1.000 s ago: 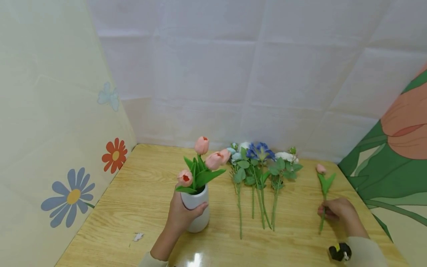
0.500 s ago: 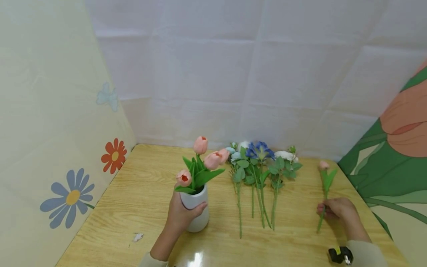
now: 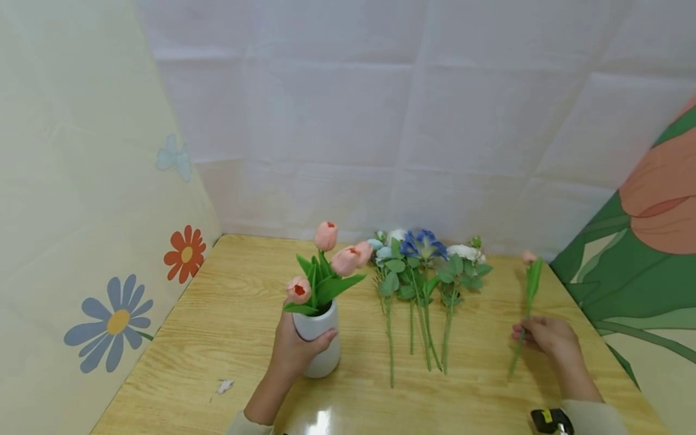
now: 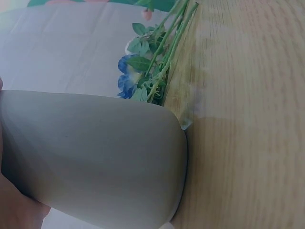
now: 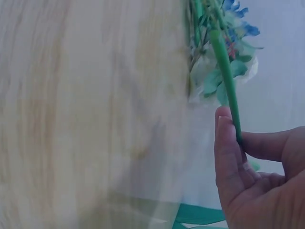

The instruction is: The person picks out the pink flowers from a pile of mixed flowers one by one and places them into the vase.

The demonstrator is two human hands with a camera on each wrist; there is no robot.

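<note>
A white vase (image 3: pixel 324 356) stands upright on the table, with several pink tulips (image 3: pixel 346 261) and their green leaves rising from its mouth. My left hand (image 3: pixel 295 345) grips the vase from the left, thumb across its front; the left wrist view is mostly filled by the vase's side (image 4: pixel 95 157). Over at the right, my right hand (image 3: pixel 549 338) pinches a single pink tulip by its green stem (image 3: pixel 517 356). Its bloom (image 3: pixel 528 257) points away from me. In the right wrist view, thumb and fingers close on the stem (image 5: pixel 226 78).
Between the hands, blue and white artificial flowers (image 3: pixel 425 244) lie in a row on the wooden table (image 3: pixel 228 326), stems toward me. A white scrap (image 3: pixel 225 386) lies at the left. Flower-printed cloths flank the table, and a pale cloth (image 3: pixel 337 121) hangs behind it.
The tulip in my right hand has become more upright, its lower stem end swinging left, and that hand has shifted slightly left. My left hand stays on the vase.
</note>
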